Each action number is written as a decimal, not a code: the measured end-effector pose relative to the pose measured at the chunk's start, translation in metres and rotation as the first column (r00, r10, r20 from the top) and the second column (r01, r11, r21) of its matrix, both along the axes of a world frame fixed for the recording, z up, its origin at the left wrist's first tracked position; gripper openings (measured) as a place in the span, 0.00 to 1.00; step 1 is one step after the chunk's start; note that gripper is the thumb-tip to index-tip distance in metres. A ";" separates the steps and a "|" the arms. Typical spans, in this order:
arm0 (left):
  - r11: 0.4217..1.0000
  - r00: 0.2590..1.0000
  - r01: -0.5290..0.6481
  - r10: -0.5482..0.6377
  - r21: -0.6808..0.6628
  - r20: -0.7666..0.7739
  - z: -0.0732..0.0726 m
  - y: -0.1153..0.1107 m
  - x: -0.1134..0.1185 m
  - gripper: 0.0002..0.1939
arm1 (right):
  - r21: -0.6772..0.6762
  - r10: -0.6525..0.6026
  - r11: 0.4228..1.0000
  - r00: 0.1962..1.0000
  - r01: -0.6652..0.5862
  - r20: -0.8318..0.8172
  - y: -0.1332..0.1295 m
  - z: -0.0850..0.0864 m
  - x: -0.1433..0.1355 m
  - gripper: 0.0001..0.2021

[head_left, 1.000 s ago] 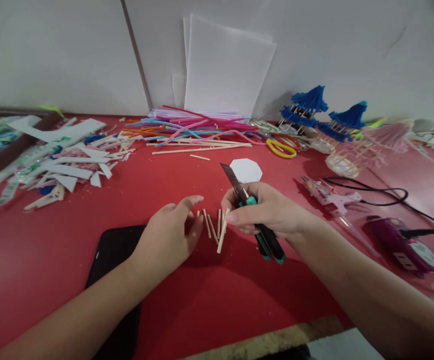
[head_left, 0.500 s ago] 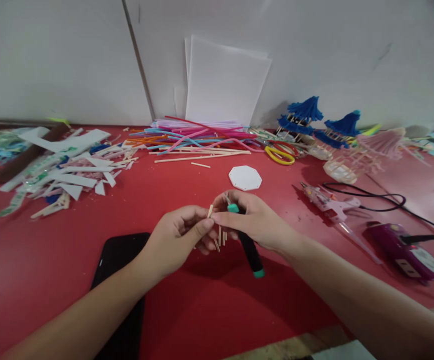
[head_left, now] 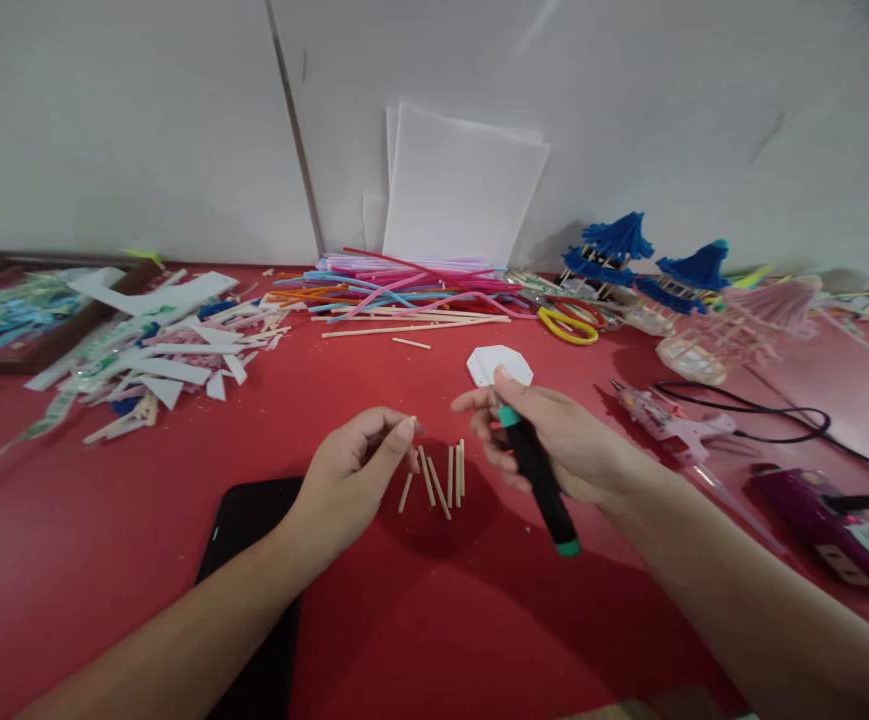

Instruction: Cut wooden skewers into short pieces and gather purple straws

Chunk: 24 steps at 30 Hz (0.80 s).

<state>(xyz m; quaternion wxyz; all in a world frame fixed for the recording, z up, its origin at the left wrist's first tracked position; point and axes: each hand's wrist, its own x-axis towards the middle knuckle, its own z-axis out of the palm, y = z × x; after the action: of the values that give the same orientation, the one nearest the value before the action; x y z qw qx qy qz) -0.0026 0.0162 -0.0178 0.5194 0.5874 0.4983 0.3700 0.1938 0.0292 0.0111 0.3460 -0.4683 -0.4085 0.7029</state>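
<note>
My left hand [head_left: 355, 470] is closed, its thumb and forefinger pinching a short wooden stick [head_left: 413, 421], of which only a pale end shows. In my right hand [head_left: 554, 440] is a tool with a black handle and green ends [head_left: 543, 475]; its tip is mostly hidden by the fingers. Several short wooden sticks [head_left: 438, 485] lie on the red table between the hands. Just beyond my right hand sits a white octagonal plate [head_left: 490, 362] with small holes near its edge, partly covered by the thumb.
A black phone-like slab [head_left: 254, 520] lies under my left forearm. To the right are a glue gun [head_left: 670, 420] and a purple power strip [head_left: 828, 520]. Coloured strips [head_left: 404, 285], yellow-handled scissors [head_left: 565, 325], blue-roofed models [head_left: 606, 250] and white scraps [head_left: 171, 350] line the back.
My hands have moved apart, the right one going right with the tool. The short sticks on the table now show between them. The view has shifted slightly.
</note>
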 end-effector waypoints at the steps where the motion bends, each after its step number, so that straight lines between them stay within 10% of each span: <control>1: 1.000 1.000 -0.006 0.006 0.021 -0.020 0.000 0.000 0.000 0.13 | 0.046 -0.028 0.999 0.999 0.026 0.032 0.002 0.001 0.002 0.17; 7: 0.999 0.998 -0.033 0.032 0.015 0.047 -0.003 0.000 0.000 0.11 | 0.497 -0.324 0.840 0.936 0.218 0.136 0.004 -0.001 0.011 0.13; 13: 1.000 0.997 0.021 -0.020 -0.013 0.070 -0.001 -0.003 0.002 0.09 | 0.742 -0.356 0.648 0.795 -0.168 0.491 -0.006 -0.007 0.009 0.08; 24: 0.921 0.852 0.049 0.163 -0.386 0.498 0.007 0.005 0.001 0.04 | 0.753 -0.506 0.653 0.692 -0.082 0.514 0.002 -0.020 0.005 0.11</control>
<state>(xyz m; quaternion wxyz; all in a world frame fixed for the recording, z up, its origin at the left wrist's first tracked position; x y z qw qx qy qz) -0.0013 0.0213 -0.0106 0.7283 0.3361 0.4192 0.4252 0.1988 0.0311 -0.0084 0.4112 -0.5643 -0.6863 0.2035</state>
